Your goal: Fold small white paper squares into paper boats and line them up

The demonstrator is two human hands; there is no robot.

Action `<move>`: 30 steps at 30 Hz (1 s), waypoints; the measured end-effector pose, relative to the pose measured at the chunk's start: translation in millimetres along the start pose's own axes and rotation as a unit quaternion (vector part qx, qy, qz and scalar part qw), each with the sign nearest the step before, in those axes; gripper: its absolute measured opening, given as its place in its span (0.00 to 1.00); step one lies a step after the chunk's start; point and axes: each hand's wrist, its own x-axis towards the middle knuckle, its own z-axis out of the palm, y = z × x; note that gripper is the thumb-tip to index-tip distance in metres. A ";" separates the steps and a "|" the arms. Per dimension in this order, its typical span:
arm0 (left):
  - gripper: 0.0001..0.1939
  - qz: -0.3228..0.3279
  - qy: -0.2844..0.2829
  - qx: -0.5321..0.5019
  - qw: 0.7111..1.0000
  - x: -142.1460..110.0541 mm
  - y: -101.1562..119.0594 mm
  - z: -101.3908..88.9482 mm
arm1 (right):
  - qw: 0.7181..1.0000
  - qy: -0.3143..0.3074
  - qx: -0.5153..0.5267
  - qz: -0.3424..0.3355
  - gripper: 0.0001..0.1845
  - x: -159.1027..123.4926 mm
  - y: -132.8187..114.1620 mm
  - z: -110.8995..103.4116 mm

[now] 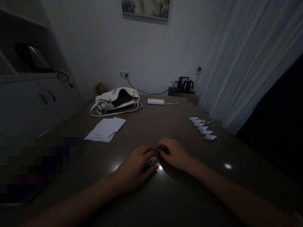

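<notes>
A small piece of folded white paper (152, 161) is low over the dark table, partly covered by my fingers. My left hand (136, 167) is closed around it, the thumb along its near side and the fingers curled over the far side. Just to the right, my right hand (174, 153) makes a pinch, its fingertips meeting those of the left hand at the paper's far end. Whatever lies between the right fingertips is hidden. To the right stands a slanting row of several small folded paper pieces (203, 128). Flat white paper sheets (104, 130) lie in a loose stack at the left.
A white handbag (118, 98) lies at the back left of the table (151, 126). Beside it is a white power bank-like device (155, 101) with a short cable. Small scraps (205, 121) lie near the right edge. A black kettle (187, 85) stands beyond the table.
</notes>
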 end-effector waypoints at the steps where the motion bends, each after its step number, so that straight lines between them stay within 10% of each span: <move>1: 0.18 -0.008 0.003 0.019 1.000 -0.4 0.6 0.1 | 1.000 0.003 0.007 0.001 0.05 0.1 -0.3 0.3; 30: 0.14 -0.094 0.053 0.019 0.994 0.1 -3.7 1.6 | 0.998 0.043 0.042 -0.025 0.11 -2.8 -9.6 -2.1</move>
